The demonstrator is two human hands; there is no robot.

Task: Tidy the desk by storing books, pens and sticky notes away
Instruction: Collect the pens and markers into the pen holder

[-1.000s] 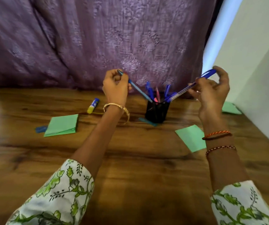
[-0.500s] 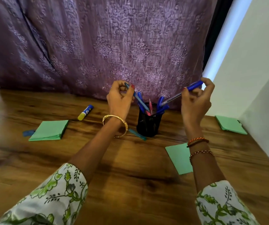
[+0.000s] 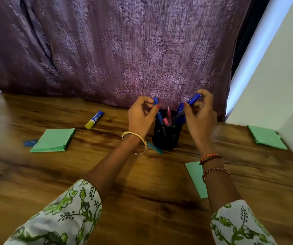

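Note:
A black mesh pen holder (image 3: 167, 137) stands on the wooden desk (image 3: 142, 183) near the curtain, with several blue and pink pens inside. My left hand (image 3: 141, 117) pinches a blue pen (image 3: 157, 110) whose tip is down in the holder. My right hand (image 3: 201, 115) grips another blue pen (image 3: 191, 100) by its cap, and this one slants into the holder from the right. Green sticky-note pads lie at the left (image 3: 53, 140), at the far right (image 3: 266, 137), and partly under my right forearm (image 3: 196, 175).
A blue and yellow glue stick (image 3: 94, 119) lies left of the holder. A small blue item (image 3: 30, 143) sits beside the left pad, and a teal one (image 3: 155, 148) at the holder's base. A purple curtain (image 3: 115, 50) hangs behind; a white wall (image 3: 287, 76) bounds the right.
Both hands have moved closer to the holder and lower, and both pens have slid deeper into it. The camera has moved nearer to the desk.

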